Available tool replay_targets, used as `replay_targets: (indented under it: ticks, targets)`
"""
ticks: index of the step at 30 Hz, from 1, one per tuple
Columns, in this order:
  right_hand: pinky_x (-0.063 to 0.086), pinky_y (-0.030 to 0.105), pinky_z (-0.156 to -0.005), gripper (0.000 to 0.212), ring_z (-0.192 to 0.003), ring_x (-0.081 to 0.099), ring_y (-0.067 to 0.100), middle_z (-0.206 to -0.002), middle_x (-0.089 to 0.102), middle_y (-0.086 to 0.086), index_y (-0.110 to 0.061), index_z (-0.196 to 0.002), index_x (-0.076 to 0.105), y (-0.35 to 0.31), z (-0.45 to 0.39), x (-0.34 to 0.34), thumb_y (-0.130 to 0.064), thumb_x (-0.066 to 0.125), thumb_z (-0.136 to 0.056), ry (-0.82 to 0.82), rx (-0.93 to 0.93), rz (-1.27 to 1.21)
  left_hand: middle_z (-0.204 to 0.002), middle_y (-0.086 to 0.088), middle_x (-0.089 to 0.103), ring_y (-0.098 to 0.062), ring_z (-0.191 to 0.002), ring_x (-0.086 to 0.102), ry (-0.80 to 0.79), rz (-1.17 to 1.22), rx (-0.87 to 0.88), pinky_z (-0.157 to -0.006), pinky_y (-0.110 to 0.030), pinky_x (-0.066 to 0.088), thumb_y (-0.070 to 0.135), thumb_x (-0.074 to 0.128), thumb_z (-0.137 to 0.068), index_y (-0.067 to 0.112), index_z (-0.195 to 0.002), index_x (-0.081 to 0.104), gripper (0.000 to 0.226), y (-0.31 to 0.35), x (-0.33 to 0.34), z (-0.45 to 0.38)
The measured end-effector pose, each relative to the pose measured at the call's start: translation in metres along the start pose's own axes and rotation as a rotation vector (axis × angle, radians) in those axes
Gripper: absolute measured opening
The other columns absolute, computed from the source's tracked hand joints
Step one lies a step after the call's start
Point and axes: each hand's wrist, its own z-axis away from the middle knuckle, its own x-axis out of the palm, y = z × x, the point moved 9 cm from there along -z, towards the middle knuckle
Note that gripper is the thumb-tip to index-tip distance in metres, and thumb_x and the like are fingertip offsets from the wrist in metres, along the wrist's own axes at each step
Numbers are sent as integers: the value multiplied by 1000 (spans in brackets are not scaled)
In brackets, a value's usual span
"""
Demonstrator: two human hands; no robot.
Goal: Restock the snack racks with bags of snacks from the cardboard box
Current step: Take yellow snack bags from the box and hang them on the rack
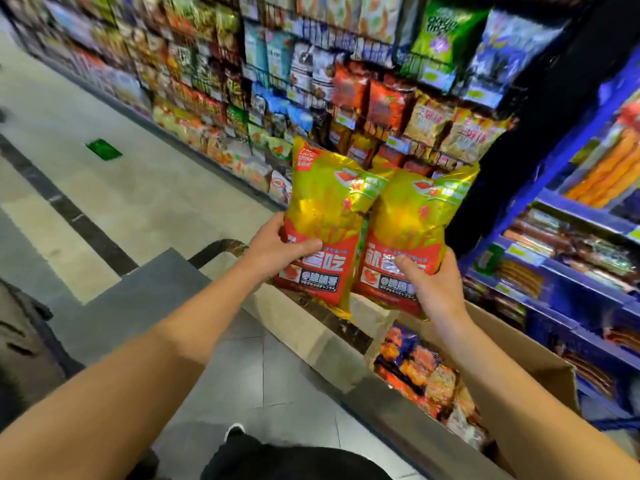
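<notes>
Two gold snack bags (325, 216) aloft

The snack racks (346, 98) ahead are packed bag against bag, with no open slot showing. The cardboard box (540, 362) below stands open-topped, bags lying inside. A blue shelf unit (568, 216) crowds the right; bare floor (104, 209) lies open left

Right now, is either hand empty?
No: the left hand and right hand each grip a yellow-and-red snack bag.
</notes>
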Motion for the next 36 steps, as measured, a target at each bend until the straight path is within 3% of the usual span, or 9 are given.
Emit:
replay_targets:
  ticks: [3, 7, 10, 12, 15, 19, 24, 29, 36]
  targets:
    - [55, 38, -85, 59, -98, 67, 15, -114, 68, 0, -20, -128, 52, -24, -17, 52, -26, 85, -79, -8, -24, -33, -114, 4, 70, -16, -102, 68, 72, -29, -3, -94, -47, 55, 66, 83, -46, 28, -123, 56, 90, -11, -69, -26]
    - [53, 29, -79, 72, -99, 66, 12, -116, 66, -1, -17, -137, 45, -46, -42, 106, -24, 86, -78, 9, -55, -69, -118, 0, 68, -18, -103, 66, 125, -32, -20, -95, -45, 54, 47, 88, -66, 26, -121, 54, 68, -19, -138, -67]
    - [56, 35, -83, 72, -101, 67, 14, -115, 66, -5, -22, -138, 44, -54, -62, 137, -25, 86, -79, 21, -28, -91, -117, 2, 66, -21, -104, 66, 141, -55, -36, -95, -48, 54, 48, 86, -68, 24, -124, 53, 69, -26, -172, -101]
    - [56, 31, -79, 70, -99, 67, 13, -114, 65, -6, -22, -137, 44, -57, -77, 152, -23, 84, -80, 24, -9, -94, -116, 1, 66, -21, -103, 66, 147, -72, -41, -95, -48, 54, 45, 84, -73, 23, -126, 53, 66, -30, -186, -126]
    - [54, 25, -72, 63, -97, 68, 14, -112, 66, -4, -22, -131, 47, -53, -110, 174, -23, 84, -80, 14, 33, -88, -114, 2, 67, -20, -101, 67, 143, -92, -68, -94, -48, 55, 45, 85, -72, 25, -125, 55, 64, -39, -200, -171]
    - [58, 47, -87, 61, -99, 69, 23, -110, 69, -1, -27, -118, 54, -37, -174, 208, -27, 92, -71, 28, 106, -86, -116, 1, 67, -22, -101, 67, 141, -101, -100, -94, -49, 55, 48, 85, -71, 25, -128, 55, 69, -50, -211, -243]
    - [56, 53, -90, 51, -99, 69, 25, -108, 70, -2, -38, -103, 56, -28, -279, 258, -27, 92, -69, 14, 116, -83, -118, 5, 66, -18, -101, 67, 112, -106, -142, -90, -43, 57, 51, 83, -72, 30, -129, 52, 69, -56, -215, -349]
    - [53, 54, -95, 67, -104, 65, 24, -117, 65, 0, -28, -124, 48, -25, -371, 292, -26, 90, -72, 8, 172, -15, -118, 5, 60, -22, -105, 63, 103, -164, -207, -89, -39, 53, 46, 81, -76, 24, -138, 47, 73, -51, -218, -442]
    - [45, 35, -84, 85, -105, 58, 21, -117, 57, -1, -16, -134, 44, -35, -464, 327, -22, 94, -65, 73, 152, 89, -114, 5, 66, -20, -104, 65, 52, -106, -188, -92, -45, 55, 42, 88, -69, 27, -128, 55, 69, -59, -224, -559]
